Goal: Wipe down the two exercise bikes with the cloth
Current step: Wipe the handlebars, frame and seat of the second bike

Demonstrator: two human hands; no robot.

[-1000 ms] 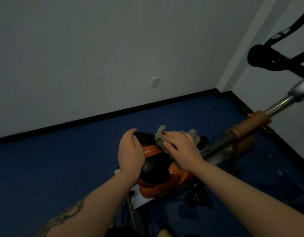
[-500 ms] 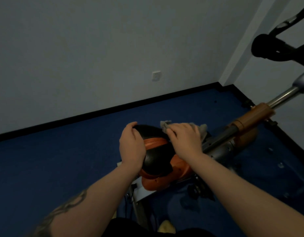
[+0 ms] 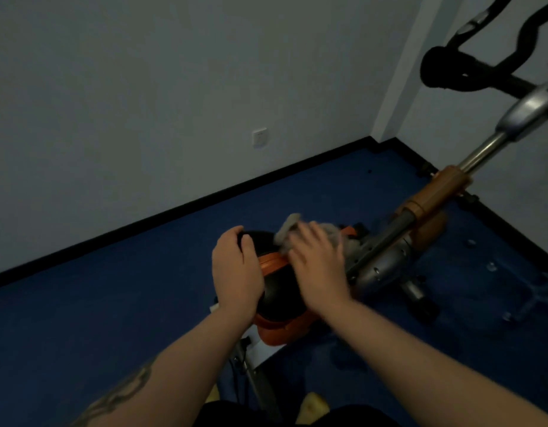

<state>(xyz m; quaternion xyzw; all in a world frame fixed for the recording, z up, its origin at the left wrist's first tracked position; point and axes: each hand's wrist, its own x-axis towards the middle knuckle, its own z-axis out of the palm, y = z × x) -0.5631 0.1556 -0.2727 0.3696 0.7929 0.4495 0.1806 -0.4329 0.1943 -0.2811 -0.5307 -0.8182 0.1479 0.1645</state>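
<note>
One exercise bike fills the middle and right of the head view. Its black and orange saddle (image 3: pixel 279 291) is just below me. My left hand (image 3: pixel 235 272) grips the saddle's left side, fingers curled over its far edge. My right hand (image 3: pixel 317 260) lies on the saddle's right side and presses a grey cloth (image 3: pixel 286 229) against it; the hand is blurred and covers most of the cloth. The grey and orange frame tube (image 3: pixel 420 208) slopes up to the right to the black handlebars (image 3: pixel 470 72). No second bike is in view.
Dark blue carpet (image 3: pixel 112 303) covers the floor up to a black skirting board and a pale wall with a socket (image 3: pixel 259 137). The room corner is behind the frame tube. The bike's floor stand (image 3: pixel 531 300) reaches to the right.
My right hand has slid the cloth across the right side of the saddle's top, first away from me and then back. My left hand has kept its grip. The camera tilted slightly.
</note>
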